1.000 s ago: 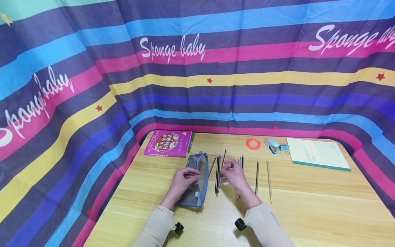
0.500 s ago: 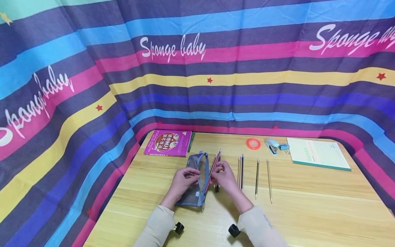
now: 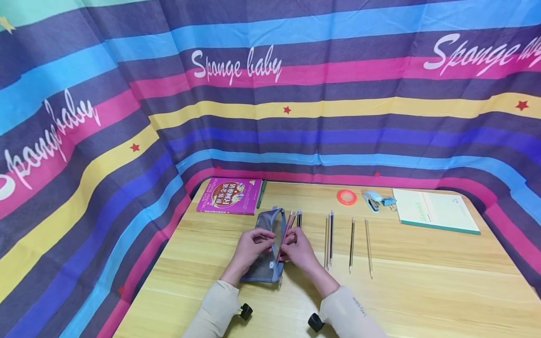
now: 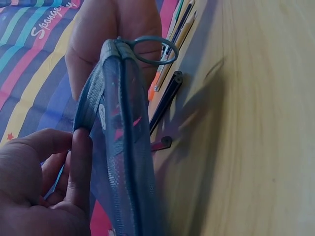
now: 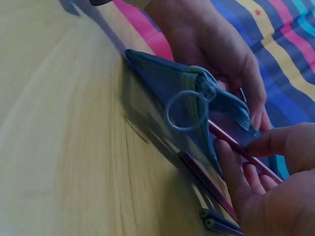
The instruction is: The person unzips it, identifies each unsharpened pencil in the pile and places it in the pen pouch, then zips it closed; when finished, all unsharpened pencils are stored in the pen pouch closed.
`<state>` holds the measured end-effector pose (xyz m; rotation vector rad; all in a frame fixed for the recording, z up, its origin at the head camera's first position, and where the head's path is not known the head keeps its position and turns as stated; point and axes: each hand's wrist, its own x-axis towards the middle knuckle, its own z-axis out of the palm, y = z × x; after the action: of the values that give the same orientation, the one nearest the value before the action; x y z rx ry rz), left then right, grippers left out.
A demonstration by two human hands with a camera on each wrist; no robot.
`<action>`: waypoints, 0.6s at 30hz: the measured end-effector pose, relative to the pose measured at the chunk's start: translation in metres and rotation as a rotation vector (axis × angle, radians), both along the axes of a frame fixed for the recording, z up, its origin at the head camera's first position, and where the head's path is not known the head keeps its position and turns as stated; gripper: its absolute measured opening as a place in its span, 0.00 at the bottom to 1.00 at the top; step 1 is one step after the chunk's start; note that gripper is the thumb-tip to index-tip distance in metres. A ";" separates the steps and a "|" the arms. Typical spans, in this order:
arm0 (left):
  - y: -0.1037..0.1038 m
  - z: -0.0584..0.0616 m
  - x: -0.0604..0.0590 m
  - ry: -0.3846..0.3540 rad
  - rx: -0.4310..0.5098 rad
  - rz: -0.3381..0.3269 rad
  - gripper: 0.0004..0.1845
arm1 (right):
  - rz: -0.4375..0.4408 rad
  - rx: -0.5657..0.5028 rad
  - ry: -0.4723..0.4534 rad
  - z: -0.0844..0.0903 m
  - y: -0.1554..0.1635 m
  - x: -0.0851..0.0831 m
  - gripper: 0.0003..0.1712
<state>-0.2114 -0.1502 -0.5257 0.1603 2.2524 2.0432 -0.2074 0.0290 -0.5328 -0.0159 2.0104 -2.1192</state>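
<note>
A grey mesh zip pencil case point(image 3: 258, 272) with a ring on its zip lies before me, its mouth spread apart. My left hand point(image 3: 248, 249) pinches one edge of that mouth between thumb and finger. In my right hand point(image 3: 299, 249) a red pencil point(image 5: 227, 136) is pinched, one end inside the mouth of the case. On the table beneath the right hand lie another dark red pencil point(image 5: 205, 181) and two black pencils point(image 5: 220, 224), close beside the case. In the head view the right hand partly covers them.
Right of the hands lie a pair of pencils point(image 3: 331, 237), a dark pencil point(image 3: 352, 244) and a light wooden pencil point(image 3: 369, 249). Along the back are a purple book point(image 3: 230, 196), red tape point(image 3: 346, 197), a stapler point(image 3: 373, 202) and a notepad point(image 3: 437, 211). A striped curtain point(image 3: 291, 136) surrounds the table.
My right hand has moved left with the red pencil, from above the black pencils to the case, and one pencil end has gone into its mouth. The left hand stays put.
</note>
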 end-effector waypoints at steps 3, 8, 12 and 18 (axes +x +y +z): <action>0.001 0.000 -0.001 0.013 -0.003 -0.010 0.11 | 0.023 0.010 0.012 -0.001 -0.003 0.001 0.21; 0.002 0.001 -0.001 0.017 0.003 -0.011 0.11 | 0.054 0.022 0.022 -0.002 -0.007 0.001 0.20; 0.002 0.000 0.000 0.024 0.000 -0.009 0.11 | 0.074 0.032 0.029 -0.004 -0.008 0.002 0.19; 0.003 0.000 0.000 0.012 0.002 -0.003 0.12 | 0.089 0.035 0.024 -0.005 -0.009 0.003 0.19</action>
<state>-0.2119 -0.1475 -0.5255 0.1766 2.2555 2.0489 -0.2040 0.0201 -0.5374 -0.1235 2.0207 -2.0394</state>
